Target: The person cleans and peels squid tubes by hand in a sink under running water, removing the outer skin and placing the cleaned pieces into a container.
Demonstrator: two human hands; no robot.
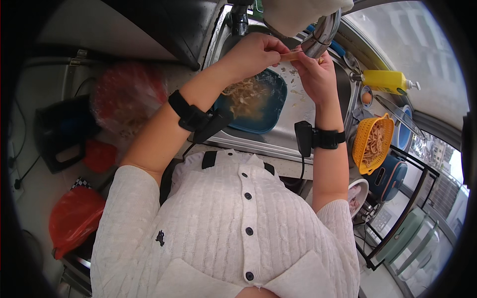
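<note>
Over the stainless steel sink (298,130), my left hand (253,56) pinches one end of a thin pale strip of food (290,56). My right hand (315,72) grips its other end just beneath the metal faucet spout (316,39). Below my left hand sits a dark blue plastic basin (257,126) with cloudy water and shredded pale pieces (246,95). Small scraps lie on the sink floor to the basin's right. The spout partly covers the fingers of my right hand. What kind of food the strip is, I cannot tell.
At right stand a yellow pump bottle (384,81), a small bowl holding an egg (366,97), a yellow basket (361,143) of shredded pieces and a blue appliance (389,178). At left are a clear-and-red plastic bag (126,97), a black kettle (59,130) and a red bag (76,219).
</note>
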